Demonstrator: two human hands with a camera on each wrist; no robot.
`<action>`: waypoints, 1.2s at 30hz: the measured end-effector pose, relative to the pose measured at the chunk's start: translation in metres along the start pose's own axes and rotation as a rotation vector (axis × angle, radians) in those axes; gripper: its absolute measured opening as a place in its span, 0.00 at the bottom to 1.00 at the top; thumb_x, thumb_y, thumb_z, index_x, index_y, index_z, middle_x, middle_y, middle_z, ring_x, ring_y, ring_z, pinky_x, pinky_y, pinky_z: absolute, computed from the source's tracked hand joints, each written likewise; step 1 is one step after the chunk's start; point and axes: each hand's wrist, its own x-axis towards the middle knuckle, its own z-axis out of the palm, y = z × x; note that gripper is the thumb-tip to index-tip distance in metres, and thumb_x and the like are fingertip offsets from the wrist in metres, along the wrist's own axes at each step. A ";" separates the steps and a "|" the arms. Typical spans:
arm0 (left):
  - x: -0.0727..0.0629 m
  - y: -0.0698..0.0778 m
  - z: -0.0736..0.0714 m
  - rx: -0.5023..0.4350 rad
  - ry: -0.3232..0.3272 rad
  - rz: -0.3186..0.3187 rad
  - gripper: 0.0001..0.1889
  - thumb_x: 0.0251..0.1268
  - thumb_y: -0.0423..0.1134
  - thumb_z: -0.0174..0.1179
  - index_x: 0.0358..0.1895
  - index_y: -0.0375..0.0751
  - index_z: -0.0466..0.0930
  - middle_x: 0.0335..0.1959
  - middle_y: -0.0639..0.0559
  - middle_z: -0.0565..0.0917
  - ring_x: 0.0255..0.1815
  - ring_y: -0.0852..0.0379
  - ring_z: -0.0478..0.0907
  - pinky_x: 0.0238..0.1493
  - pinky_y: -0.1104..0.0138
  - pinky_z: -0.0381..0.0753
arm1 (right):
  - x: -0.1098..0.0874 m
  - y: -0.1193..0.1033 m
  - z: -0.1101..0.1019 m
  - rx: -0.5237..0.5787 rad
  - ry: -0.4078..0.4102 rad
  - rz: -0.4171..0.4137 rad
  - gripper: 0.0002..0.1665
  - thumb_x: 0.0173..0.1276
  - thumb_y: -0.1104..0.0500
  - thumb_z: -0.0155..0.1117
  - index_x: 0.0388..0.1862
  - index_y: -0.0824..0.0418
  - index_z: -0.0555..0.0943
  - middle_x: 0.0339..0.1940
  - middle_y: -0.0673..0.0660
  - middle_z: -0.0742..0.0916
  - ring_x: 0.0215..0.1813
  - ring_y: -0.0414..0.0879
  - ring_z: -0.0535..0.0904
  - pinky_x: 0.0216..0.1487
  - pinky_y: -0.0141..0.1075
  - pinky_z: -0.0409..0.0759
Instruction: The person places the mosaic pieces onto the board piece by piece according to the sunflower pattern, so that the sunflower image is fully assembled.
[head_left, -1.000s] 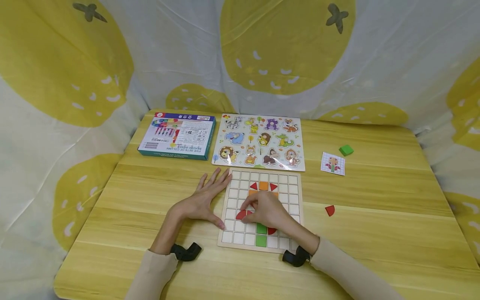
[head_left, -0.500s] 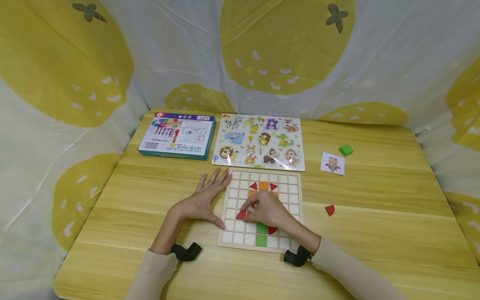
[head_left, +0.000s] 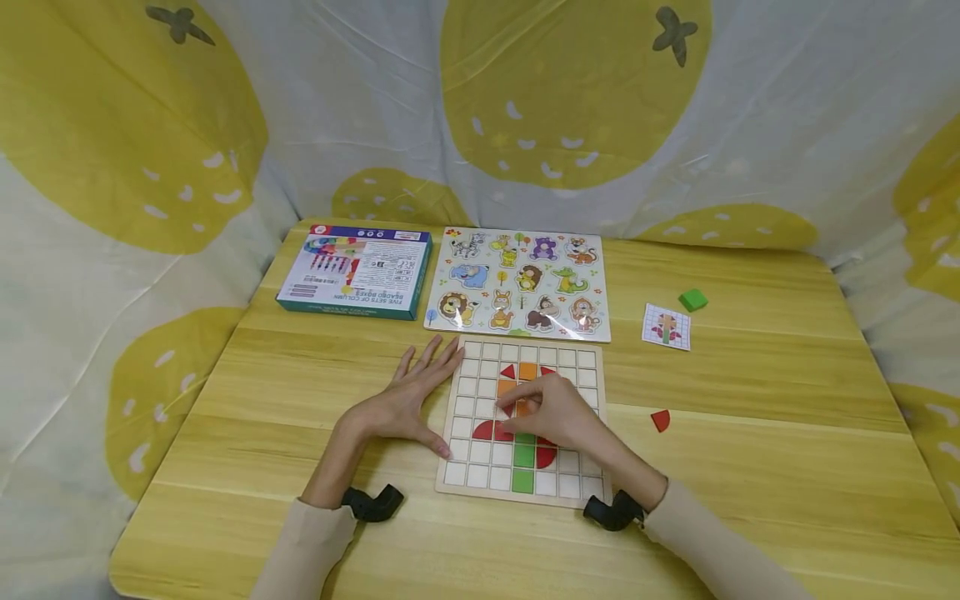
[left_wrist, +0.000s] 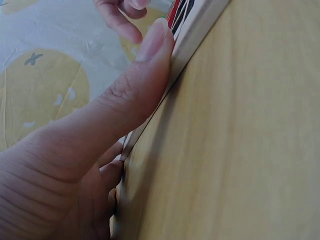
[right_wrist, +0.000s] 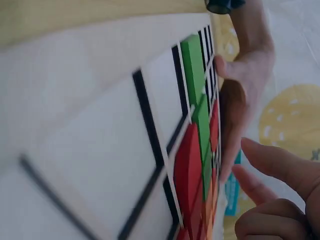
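Note:
A wooden grid board (head_left: 467,477) lies in front of the person, with red, orange and green pieces set in its cells. My left hand (head_left: 408,402) rests at the board's left edge, fingers spread; in the left wrist view the thumb (left_wrist: 142,70) lies along the board's side. Over the middle of the board is my right hand (head_left: 558,412), with thumb and index finger apart and nothing between them in the right wrist view. Just beside its fingertips sit red quarter-round pieces (head_left: 483,430). Green squares (head_left: 523,481) run down a column. The hand hides part of the pattern.
One loose red quarter-round piece (head_left: 660,421) lies right of the board. Further back are a printed pattern card (head_left: 666,327) and a green block (head_left: 693,300). Behind the board lie an animal puzzle (head_left: 517,283) and a flat box (head_left: 354,272).
My right hand has let go of the red quarter-round piece and moved slightly right and away from the person. More of the red and green pieces show. The left hand has stayed still.

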 end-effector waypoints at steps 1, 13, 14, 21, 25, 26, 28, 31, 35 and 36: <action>0.000 0.000 0.000 -0.004 0.001 0.000 0.76 0.36 0.62 0.84 0.86 0.44 0.39 0.88 0.48 0.34 0.88 0.41 0.23 0.83 0.39 0.21 | -0.003 0.003 -0.007 0.002 0.008 0.002 0.13 0.59 0.56 0.81 0.43 0.55 0.93 0.12 0.47 0.68 0.19 0.40 0.61 0.21 0.28 0.55; 0.001 0.001 0.002 -0.018 -0.005 0.001 0.77 0.36 0.63 0.84 0.86 0.47 0.37 0.88 0.49 0.33 0.87 0.42 0.22 0.83 0.40 0.20 | -0.071 0.088 -0.115 0.029 0.086 0.117 0.21 0.66 0.60 0.75 0.57 0.65 0.86 0.16 0.45 0.60 0.19 0.36 0.58 0.19 0.30 0.59; 0.001 0.001 0.002 -0.020 -0.005 0.002 0.77 0.35 0.63 0.84 0.86 0.47 0.37 0.88 0.49 0.33 0.87 0.42 0.22 0.83 0.40 0.20 | -0.077 0.094 -0.120 0.043 0.074 0.135 0.22 0.66 0.60 0.75 0.58 0.66 0.85 0.17 0.45 0.60 0.20 0.36 0.57 0.20 0.31 0.59; 0.001 0.001 0.000 -0.021 -0.001 -0.001 0.77 0.35 0.62 0.84 0.86 0.47 0.38 0.88 0.50 0.33 0.88 0.42 0.22 0.83 0.39 0.20 | -0.093 0.119 -0.137 0.102 0.027 0.185 0.27 0.62 0.62 0.77 0.59 0.71 0.82 0.19 0.46 0.59 0.23 0.37 0.55 0.24 0.34 0.59; 0.001 0.001 -0.001 -0.015 -0.006 -0.007 0.77 0.35 0.62 0.84 0.86 0.47 0.37 0.88 0.50 0.33 0.88 0.43 0.22 0.83 0.40 0.21 | -0.090 0.120 -0.135 0.055 0.025 0.165 0.23 0.61 0.62 0.78 0.53 0.69 0.84 0.19 0.47 0.61 0.24 0.37 0.57 0.25 0.34 0.59; 0.001 0.001 -0.001 -0.013 -0.007 -0.008 0.77 0.35 0.63 0.84 0.86 0.47 0.37 0.88 0.50 0.33 0.88 0.43 0.22 0.83 0.40 0.21 | -0.089 0.119 -0.135 0.043 0.025 0.161 0.22 0.61 0.61 0.78 0.52 0.68 0.85 0.19 0.47 0.61 0.24 0.37 0.57 0.25 0.34 0.59; 0.001 0.001 -0.001 -0.012 -0.007 -0.008 0.77 0.35 0.63 0.84 0.86 0.47 0.38 0.88 0.50 0.33 0.88 0.43 0.22 0.83 0.40 0.21 | -0.086 0.118 -0.133 0.024 0.027 0.159 0.20 0.60 0.60 0.79 0.49 0.67 0.86 0.19 0.47 0.61 0.23 0.36 0.57 0.24 0.33 0.59; 0.002 0.001 0.000 -0.010 -0.003 -0.005 0.77 0.35 0.62 0.84 0.86 0.47 0.38 0.88 0.50 0.34 0.88 0.43 0.23 0.83 0.40 0.21 | -0.084 0.115 -0.129 -0.020 0.036 0.155 0.18 0.58 0.57 0.81 0.43 0.64 0.87 0.18 0.46 0.62 0.23 0.36 0.56 0.23 0.32 0.57; 0.001 0.000 0.000 -0.009 0.003 0.000 0.78 0.35 0.62 0.85 0.86 0.46 0.38 0.88 0.49 0.34 0.88 0.42 0.23 0.83 0.40 0.21 | -0.083 0.108 -0.127 -0.093 0.037 0.166 0.16 0.57 0.50 0.83 0.34 0.59 0.88 0.17 0.44 0.62 0.22 0.36 0.56 0.23 0.30 0.55; 0.001 0.000 0.000 -0.011 0.004 0.000 0.78 0.34 0.62 0.85 0.86 0.46 0.38 0.88 0.49 0.34 0.88 0.42 0.23 0.83 0.40 0.20 | -0.083 0.107 -0.126 -0.101 0.032 0.169 0.16 0.56 0.49 0.83 0.33 0.59 0.88 0.17 0.44 0.63 0.22 0.36 0.56 0.23 0.30 0.55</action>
